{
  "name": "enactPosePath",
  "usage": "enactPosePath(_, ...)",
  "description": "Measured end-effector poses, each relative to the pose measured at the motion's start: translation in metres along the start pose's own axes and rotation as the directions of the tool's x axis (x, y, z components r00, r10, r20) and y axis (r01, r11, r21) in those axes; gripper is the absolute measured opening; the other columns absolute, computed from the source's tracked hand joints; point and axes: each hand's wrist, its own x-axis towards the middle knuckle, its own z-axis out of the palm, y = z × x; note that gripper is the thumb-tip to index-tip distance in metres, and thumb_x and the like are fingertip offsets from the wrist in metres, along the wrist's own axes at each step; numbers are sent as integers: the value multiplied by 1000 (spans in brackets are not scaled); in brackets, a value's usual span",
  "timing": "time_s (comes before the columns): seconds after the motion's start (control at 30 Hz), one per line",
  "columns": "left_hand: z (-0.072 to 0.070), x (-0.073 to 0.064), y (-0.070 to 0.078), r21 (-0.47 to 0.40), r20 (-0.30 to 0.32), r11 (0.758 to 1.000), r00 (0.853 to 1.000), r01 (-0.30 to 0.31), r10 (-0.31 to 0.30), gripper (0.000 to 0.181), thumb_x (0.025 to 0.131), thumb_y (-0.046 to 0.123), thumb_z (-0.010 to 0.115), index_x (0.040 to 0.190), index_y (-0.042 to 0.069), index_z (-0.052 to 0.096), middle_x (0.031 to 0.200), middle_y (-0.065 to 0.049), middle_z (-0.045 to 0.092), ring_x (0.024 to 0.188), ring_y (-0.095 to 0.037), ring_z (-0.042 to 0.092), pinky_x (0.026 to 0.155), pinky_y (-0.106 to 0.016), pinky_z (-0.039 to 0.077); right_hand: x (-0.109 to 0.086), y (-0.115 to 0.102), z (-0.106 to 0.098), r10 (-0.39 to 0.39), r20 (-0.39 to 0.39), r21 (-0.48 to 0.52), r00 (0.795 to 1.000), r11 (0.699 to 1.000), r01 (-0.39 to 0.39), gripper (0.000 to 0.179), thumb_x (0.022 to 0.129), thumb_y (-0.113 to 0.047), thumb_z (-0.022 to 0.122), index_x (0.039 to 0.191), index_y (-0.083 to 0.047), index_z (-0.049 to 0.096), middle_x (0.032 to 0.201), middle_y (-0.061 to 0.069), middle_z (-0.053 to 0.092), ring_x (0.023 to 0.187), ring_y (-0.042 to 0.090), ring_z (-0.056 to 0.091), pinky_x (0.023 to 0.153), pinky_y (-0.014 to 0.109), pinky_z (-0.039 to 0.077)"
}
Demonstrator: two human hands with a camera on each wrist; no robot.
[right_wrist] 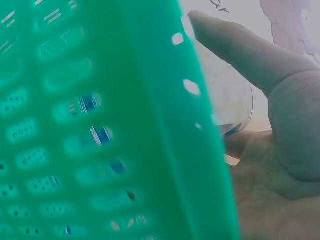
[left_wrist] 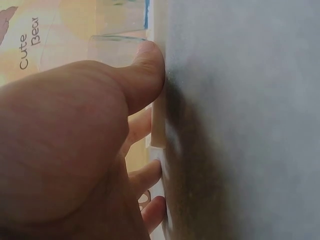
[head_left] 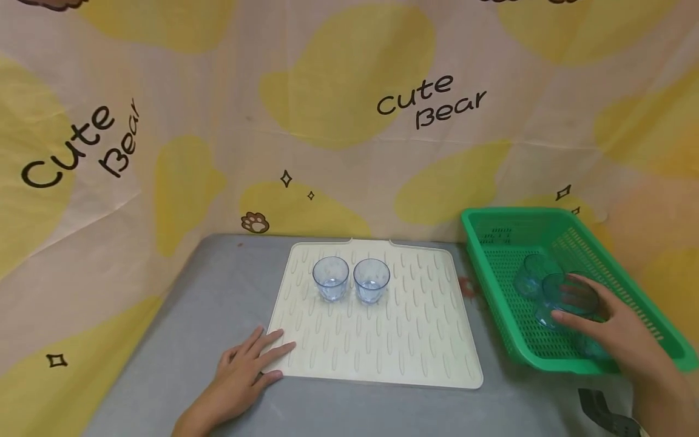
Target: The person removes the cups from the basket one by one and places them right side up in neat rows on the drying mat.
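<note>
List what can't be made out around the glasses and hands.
Head view: how many glasses the basket holds; the right hand hides part of it.
Right wrist view: part of the gripped glass, behind the basket.
Left wrist view: one glass, cut by the top edge; another, partly behind the left hand.

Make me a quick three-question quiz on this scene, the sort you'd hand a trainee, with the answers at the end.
1. How many glasses stand on the white mat?
2. True or false: the left hand touches the white mat.
3. Fill in the colour: the right hand grips a glass at the ____ basket.

Key:
1. Two, side by side.
2. True; its fingers rest at the edge.
3. Green.
</note>
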Motion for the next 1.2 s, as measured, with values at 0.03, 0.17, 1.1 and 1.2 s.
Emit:
enactPosePath(0.03,0,1,1,-3,-1,1000,1000,-2,2,53,91,35,70,140,46,53,155,7,45,150,-36,30,99,-57,30,0,-1,0,-9,-2,6,1000,1000,9,78,99,-24,63,159,-33,13,125,-35,35,103,-25,42,72,17,45)
enactPosePath(0.17,-1,3,3,-14,-5,1000,1000,-13,13,52,92,35,70,140,46,53,155,7,45,149,-37,30,99,-57,30,1,-5,0,-54,-14,26,998,998,54,78,98,-18,64,159,-29,18,126,-33,37,104,-23,48,73,14,47)
enactPosePath(1.1,-4,-2,1,-29,-31,999,999,-18,17,51,91,32,71,138,41,56,153,4,47,147,-39,32,97,-60,29,7,-60,37,-69,-190,69,979,994,83,80,90,-27,75,156,-21,30,134,-8,48,109,-16,42,80,4,40)
enactPosePath(1.2,-3,-2,2,-34,-31,999,999,-21,20,50,91,31,71,138,40,57,153,4,47,147,-39,32,98,-61,30,10,-67,39,-70,-224,97,972,991,94,80,90,-26,76,156,-22,30,135,-6,49,111,-15,43,81,3,40)
